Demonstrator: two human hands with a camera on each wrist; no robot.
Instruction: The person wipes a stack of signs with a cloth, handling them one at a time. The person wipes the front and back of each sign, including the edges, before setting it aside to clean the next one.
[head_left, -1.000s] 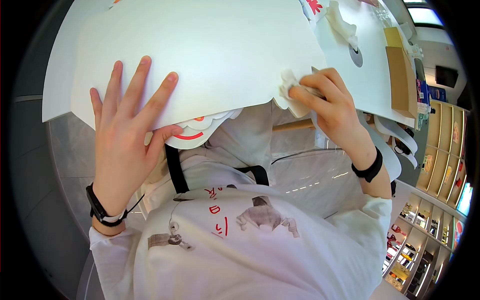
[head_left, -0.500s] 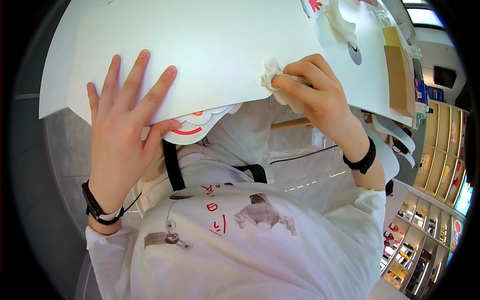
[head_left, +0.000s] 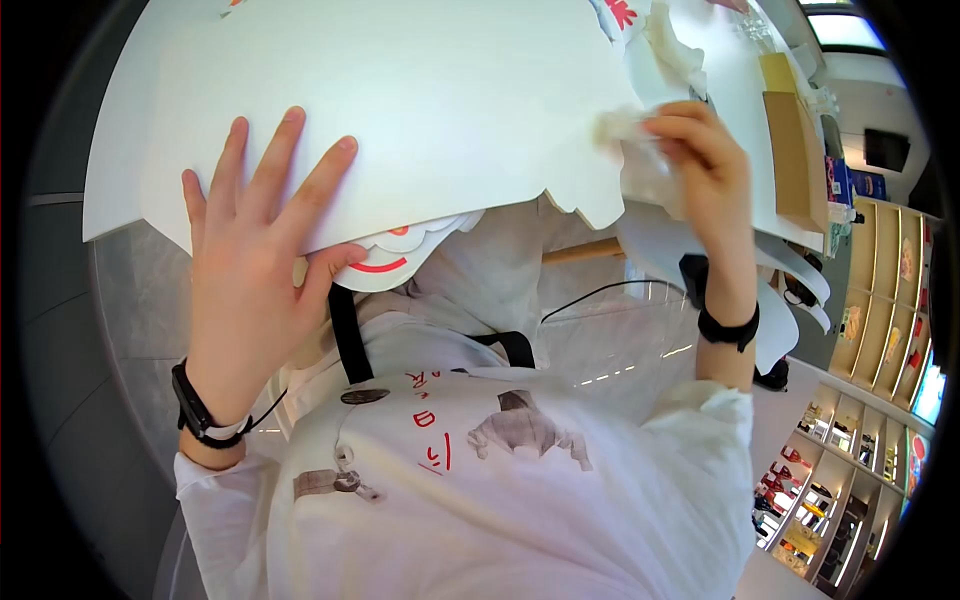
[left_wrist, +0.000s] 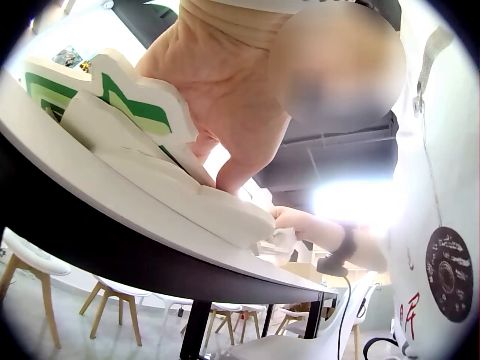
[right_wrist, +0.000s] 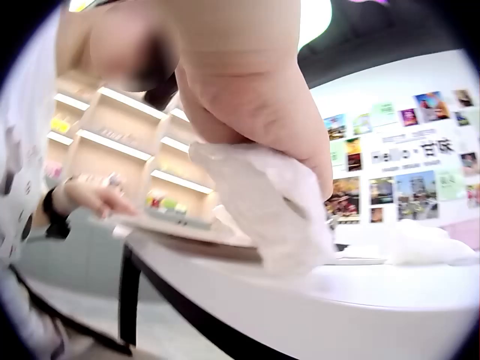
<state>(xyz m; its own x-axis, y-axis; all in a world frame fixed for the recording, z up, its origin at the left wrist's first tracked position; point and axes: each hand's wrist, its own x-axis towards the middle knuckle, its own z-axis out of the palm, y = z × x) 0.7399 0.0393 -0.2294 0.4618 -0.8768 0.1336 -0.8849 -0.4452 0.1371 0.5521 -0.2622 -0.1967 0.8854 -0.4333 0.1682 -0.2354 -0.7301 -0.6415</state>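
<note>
A large white board (head_left: 430,110) with a notched, cut-out edge lies at the table's near side. My left hand (head_left: 245,245) rests spread on its left part, fingers straight. The thumb lies at the near edge, touching a smaller white cutout with a red curved line (head_left: 395,268) that pokes out from beneath. My right hand (head_left: 708,170) pinches a crumpled white tissue (head_left: 618,128) over the board's right edge, slightly blurred. In the right wrist view the tissue (right_wrist: 262,202) hangs down close over the table. Green-striped cutout shapes (left_wrist: 135,109) stand beside the left hand in the left wrist view.
Another crumpled tissue (head_left: 675,45) lies on the table at the far right. A brown cardboard box (head_left: 790,150) stands at the table's right side. White chairs (left_wrist: 112,292) with wooden legs surround the table, and lit shelves (head_left: 880,310) line the right.
My right hand first slid left along the board's near edge with the tissue, then moved right and away from my body. The left hand has stayed on the board.
</note>
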